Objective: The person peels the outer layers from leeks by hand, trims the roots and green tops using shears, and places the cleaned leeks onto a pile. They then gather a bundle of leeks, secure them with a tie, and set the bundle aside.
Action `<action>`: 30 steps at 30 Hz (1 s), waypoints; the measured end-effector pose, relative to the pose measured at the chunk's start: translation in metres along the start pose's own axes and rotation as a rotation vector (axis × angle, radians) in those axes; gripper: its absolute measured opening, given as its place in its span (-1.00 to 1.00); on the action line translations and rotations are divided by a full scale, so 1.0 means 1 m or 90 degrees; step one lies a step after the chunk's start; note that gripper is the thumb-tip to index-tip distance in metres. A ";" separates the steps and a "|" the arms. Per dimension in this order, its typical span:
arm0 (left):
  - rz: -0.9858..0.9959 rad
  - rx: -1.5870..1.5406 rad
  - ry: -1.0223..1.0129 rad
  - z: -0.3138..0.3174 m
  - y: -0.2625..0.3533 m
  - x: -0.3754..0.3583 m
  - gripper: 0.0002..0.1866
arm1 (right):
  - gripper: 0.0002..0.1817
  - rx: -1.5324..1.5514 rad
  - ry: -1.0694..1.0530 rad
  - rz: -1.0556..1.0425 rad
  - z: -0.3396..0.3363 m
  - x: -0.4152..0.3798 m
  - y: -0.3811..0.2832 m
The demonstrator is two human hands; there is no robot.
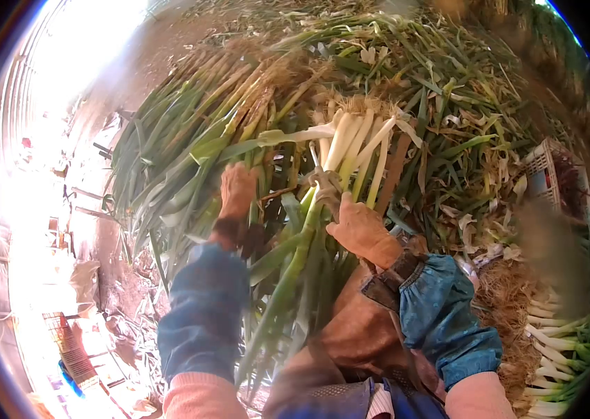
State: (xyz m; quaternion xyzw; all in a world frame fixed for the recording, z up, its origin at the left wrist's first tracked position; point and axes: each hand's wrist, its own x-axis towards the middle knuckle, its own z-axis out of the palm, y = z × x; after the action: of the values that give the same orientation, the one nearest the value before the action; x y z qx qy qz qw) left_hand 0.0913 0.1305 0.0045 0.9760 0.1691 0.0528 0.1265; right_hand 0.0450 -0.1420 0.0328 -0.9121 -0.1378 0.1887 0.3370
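Several leeks (352, 143) with white shanks and brushy roots stand fanned out in front of me, roots away from me. A greyish-brown twisted piece (326, 187) crosses their green part. My right hand (363, 230) is closed at the leeks just beside that piece, its finger ends partly hidden. Below a leek leaf (239, 148) stretching to the left, my left hand (238, 192) has its fingers curled over the leaves; I cannot tell what lies in them. Long green leaves (291, 269) hang down between my forearms.
A big heap of uncleaned leeks (190, 126) lies at the back left. Loose leaves and trimmings (448, 133) cover the back and right. A plastic crate (553, 174) stands at the right. White-stemmed leeks (550, 349) lie in a row at the lower right.
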 end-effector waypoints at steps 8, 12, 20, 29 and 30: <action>-0.153 0.033 -0.122 0.027 -0.030 0.046 -0.62 | -0.47 0.026 -0.032 -0.011 0.001 0.003 -0.014; -0.066 -0.030 -0.063 0.020 -0.036 0.037 -0.61 | -0.45 0.024 -0.062 -0.053 0.005 -0.005 -0.026; -0.109 -0.007 -0.045 -0.028 0.003 -0.046 -0.63 | -0.44 0.034 -0.168 -0.116 0.023 -0.037 -0.048; -0.119 -0.143 -0.108 -0.054 -0.001 -0.127 -0.63 | -0.49 0.027 -0.150 -0.119 0.028 -0.038 -0.041; -0.139 -0.182 -0.116 -0.062 0.003 -0.138 -0.63 | -0.49 0.021 -0.165 -0.116 0.027 -0.041 -0.043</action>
State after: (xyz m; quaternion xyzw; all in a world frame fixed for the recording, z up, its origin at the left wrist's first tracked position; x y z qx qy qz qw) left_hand -0.0457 0.0946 0.0572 0.9249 0.2524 -0.0262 0.2833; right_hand -0.0085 -0.1101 0.0527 -0.8582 -0.2589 0.2759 0.3469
